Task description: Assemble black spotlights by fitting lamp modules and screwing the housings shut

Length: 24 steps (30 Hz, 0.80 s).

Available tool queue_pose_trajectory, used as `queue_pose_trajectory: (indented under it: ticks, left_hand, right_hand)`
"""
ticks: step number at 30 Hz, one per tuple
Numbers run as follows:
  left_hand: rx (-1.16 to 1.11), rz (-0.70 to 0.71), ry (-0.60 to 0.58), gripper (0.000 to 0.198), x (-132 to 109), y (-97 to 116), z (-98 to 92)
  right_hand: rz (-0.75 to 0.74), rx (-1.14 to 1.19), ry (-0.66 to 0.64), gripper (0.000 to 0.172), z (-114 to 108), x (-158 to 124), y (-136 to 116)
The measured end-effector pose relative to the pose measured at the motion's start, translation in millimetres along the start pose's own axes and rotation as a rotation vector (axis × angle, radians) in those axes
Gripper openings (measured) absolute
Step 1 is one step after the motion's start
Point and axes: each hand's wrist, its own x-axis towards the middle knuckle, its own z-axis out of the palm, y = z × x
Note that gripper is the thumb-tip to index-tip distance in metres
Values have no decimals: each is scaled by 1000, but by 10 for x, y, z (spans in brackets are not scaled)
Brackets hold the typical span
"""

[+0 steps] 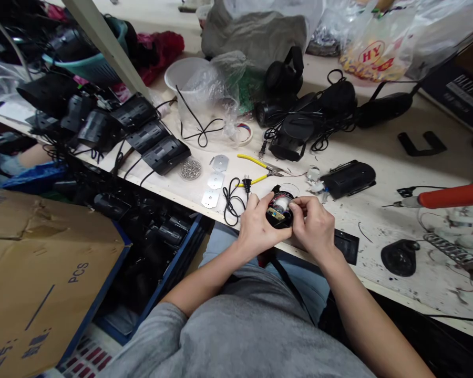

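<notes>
My left hand [257, 223] and my right hand [313, 228] are both closed around a small round black device [279, 209] with its inner parts showing, held at the near edge of the workbench [382, 152]. My right fingers pinch at its top. A black power cord with a plug [236, 197] trails from it to the left. Yellow-handled pliers [260, 170] lie just behind my hands. A black housing [349, 178] rests to the right.
Silver metal plates [216, 181] and a dish of screws [190, 169] lie left of the cord. An orange-handled soldering iron [445, 198] is at right, with a black cap [400, 257] and a spring [451, 251]. Black units [150, 136], plastic bags, a cardboard box [35, 273].
</notes>
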Motion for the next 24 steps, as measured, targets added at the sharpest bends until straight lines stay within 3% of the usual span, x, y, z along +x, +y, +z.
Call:
queue_pose_trajectory:
  ticks: [13, 24]
  left_hand:
    - [-54, -3, 51, 88, -7, -53, 68]
    - [-51, -13, 85, 89, -17, -5, 93]
  right_hand:
    - [52, -36, 58, 20, 98, -90, -13]
    - [38, -19, 80, 15, 60, -47, -22]
